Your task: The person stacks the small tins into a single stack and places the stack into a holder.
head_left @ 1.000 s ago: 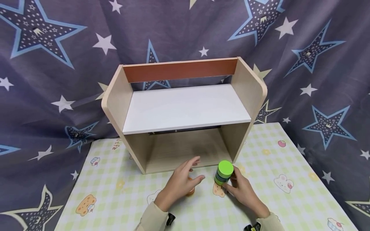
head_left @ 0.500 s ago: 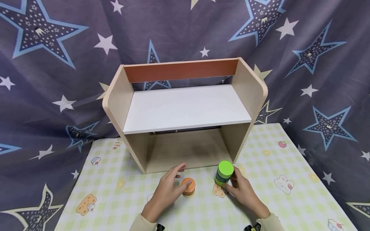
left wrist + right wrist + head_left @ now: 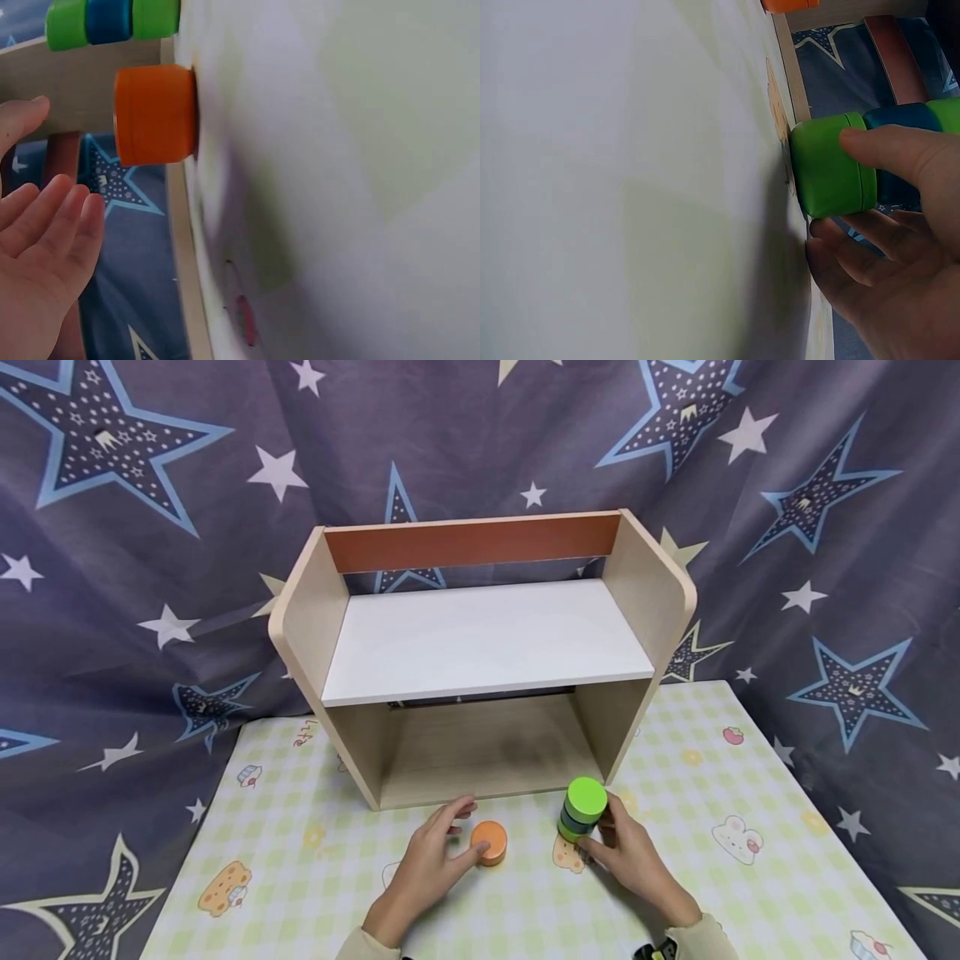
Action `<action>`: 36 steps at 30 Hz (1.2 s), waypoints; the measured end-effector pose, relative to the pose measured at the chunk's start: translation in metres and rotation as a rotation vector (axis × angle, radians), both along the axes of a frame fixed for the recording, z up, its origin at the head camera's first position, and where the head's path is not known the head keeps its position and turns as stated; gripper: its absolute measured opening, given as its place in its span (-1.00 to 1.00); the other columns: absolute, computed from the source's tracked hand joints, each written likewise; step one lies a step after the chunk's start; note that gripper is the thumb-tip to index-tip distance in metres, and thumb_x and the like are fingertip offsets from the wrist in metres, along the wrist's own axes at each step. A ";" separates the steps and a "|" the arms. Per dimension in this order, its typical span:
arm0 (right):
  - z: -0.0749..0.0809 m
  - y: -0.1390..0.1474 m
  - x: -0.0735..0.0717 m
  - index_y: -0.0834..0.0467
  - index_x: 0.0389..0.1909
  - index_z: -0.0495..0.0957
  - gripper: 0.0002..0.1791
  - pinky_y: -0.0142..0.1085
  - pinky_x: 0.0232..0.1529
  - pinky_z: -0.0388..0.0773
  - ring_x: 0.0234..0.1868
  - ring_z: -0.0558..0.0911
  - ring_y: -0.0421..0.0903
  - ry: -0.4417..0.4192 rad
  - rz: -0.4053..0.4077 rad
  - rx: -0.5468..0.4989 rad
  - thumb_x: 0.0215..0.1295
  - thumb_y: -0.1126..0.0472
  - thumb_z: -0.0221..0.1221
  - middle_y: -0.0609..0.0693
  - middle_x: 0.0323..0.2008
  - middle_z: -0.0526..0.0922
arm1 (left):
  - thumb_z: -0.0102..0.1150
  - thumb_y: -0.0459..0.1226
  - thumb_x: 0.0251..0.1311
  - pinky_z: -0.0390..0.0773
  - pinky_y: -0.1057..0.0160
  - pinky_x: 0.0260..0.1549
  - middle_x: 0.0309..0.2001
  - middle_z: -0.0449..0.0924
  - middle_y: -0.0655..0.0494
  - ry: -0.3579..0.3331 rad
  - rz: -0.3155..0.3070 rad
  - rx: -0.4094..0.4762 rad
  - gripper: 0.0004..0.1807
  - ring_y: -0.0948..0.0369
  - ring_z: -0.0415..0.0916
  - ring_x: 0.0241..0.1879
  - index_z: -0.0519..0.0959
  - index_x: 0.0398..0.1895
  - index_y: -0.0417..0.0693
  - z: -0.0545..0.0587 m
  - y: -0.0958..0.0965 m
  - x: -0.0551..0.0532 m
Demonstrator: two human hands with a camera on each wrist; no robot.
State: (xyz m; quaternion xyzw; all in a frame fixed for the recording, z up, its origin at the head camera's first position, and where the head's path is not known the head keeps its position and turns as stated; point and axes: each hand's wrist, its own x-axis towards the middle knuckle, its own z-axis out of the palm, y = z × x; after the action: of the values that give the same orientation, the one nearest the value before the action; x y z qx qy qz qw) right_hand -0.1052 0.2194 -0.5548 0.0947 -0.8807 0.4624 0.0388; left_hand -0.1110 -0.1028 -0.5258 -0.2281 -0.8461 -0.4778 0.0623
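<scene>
A stack of short round pieces (image 3: pixel 583 808), green at top and bottom with dark blue between, stands upright on the table before the shelf's right end. My right hand (image 3: pixel 633 860) grips it low down. In the right wrist view, the thumb lies on the bottom green piece (image 3: pixel 829 169) and the fingers curl beneath and behind. To the left, a squat orange round piece (image 3: pixel 490 843) stands alone on the cloth. My left hand (image 3: pixel 431 868) is beside it, fingers loosely spread; the left wrist view shows a gap between that hand and the orange piece (image 3: pixel 154 116).
Behind both hands stands a wooden shelf unit with a white upper board (image 3: pixel 487 639), an open lower compartment (image 3: pixel 487 747) and a brown back rail (image 3: pixel 472 543). A checked cloth (image 3: pixel 300 893) covers the table. A dark star-patterned curtain (image 3: pixel 465 427) hangs behind.
My left hand has drawn back to the left and slightly toward me, uncovering the orange piece it was hiding. The right hand and the green and blue stack have stayed still.
</scene>
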 end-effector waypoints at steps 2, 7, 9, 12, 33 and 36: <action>0.000 0.000 0.000 0.22 0.44 0.18 -0.12 -0.06 0.03 0.62 0.08 0.62 0.11 0.000 -0.001 0.001 0.14 0.40 0.43 0.18 0.12 0.58 | 0.48 -0.18 0.15 0.64 0.10 -0.03 0.20 0.55 0.01 -0.024 0.002 -0.008 -0.26 0.18 0.49 0.16 0.39 0.39 -0.01 -0.003 0.000 0.001; 0.000 0.001 0.001 0.23 0.44 0.18 -0.12 -0.07 0.03 0.62 0.08 0.62 0.10 0.003 0.000 0.010 0.13 0.41 0.43 0.19 0.12 0.58 | 0.47 -0.13 0.16 0.63 0.10 -0.01 0.23 0.51 -0.02 -0.057 -0.007 -0.036 -0.23 0.15 0.48 0.17 0.34 0.42 0.01 -0.010 -0.001 0.003; 0.000 0.001 0.001 0.23 0.43 0.19 -0.12 -0.08 0.02 0.62 0.07 0.63 0.09 0.011 0.002 0.012 0.13 0.41 0.43 0.19 0.11 0.58 | 0.46 -0.13 0.17 0.62 0.10 0.00 0.23 0.51 -0.03 -0.069 -0.008 -0.039 -0.22 0.13 0.48 0.17 0.33 0.43 0.00 -0.012 -0.002 0.003; 0.000 0.001 0.002 0.23 0.43 0.20 -0.12 -0.08 0.02 0.62 0.06 0.63 0.09 0.017 0.002 0.009 0.12 0.41 0.43 0.18 0.10 0.59 | 0.47 -0.16 0.16 0.61 0.11 0.02 0.24 0.50 -0.04 -0.102 -0.010 -0.048 -0.21 0.12 0.48 0.19 0.31 0.44 0.01 -0.012 -0.002 0.002; 0.001 0.001 0.001 0.21 0.42 0.21 -0.13 -0.07 0.01 0.63 0.05 0.64 0.10 0.022 0.011 -0.009 0.13 0.41 0.43 0.17 0.09 0.60 | 0.49 -0.20 0.13 0.61 0.19 -0.02 0.23 0.50 -0.05 -0.140 -0.062 -0.182 -0.18 0.17 0.50 0.11 0.31 0.43 -0.16 -0.017 -0.001 0.000; 0.001 0.001 0.001 0.21 0.42 0.21 -0.14 -0.07 0.01 0.63 0.05 0.64 0.11 0.019 0.010 -0.009 0.13 0.41 0.43 0.17 0.09 0.60 | 0.49 -0.20 0.13 0.60 0.22 0.01 0.24 0.49 -0.03 -0.136 -0.066 -0.191 -0.18 0.19 0.50 0.14 0.32 0.43 -0.15 -0.017 -0.001 -0.001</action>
State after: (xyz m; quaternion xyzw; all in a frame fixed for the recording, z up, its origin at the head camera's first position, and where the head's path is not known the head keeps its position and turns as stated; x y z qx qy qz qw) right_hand -0.1041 0.2207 -0.5537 0.1033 -0.8778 0.4655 0.0451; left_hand -0.1116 -0.1040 -0.5433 -0.2277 -0.8820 -0.4113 -0.0328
